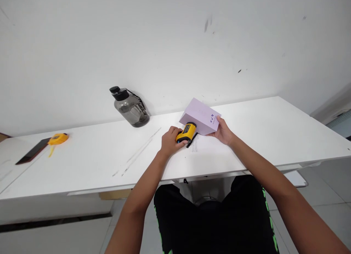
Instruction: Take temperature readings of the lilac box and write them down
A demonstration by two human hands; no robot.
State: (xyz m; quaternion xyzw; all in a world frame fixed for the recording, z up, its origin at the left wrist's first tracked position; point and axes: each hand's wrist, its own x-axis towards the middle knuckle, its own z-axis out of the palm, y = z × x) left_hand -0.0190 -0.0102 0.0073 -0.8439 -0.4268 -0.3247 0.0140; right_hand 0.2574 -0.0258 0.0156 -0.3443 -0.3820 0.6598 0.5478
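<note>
My left hand (170, 140) is closed around a yellow-and-black handheld device (187, 133) that looks like a laser distance meter. Its far end meets the near face of a lilac box (201, 115), at least in this view. My right hand (223, 131) grips that box at its right end, thumb on the side with small dark printing, the other fingers partly hidden underneath. The box is tilted above the table. Below the device, a black pen (192, 140) lies beside a sheet of paper (204, 146) with faint handwriting.
A grey see-through bottle (132, 109) with a black cap stands by the wall. Farther left on the white table (90, 155) are a yellow tape measure (58, 138) and a dark flat object (33, 151). The table's front edge runs just above my lap.
</note>
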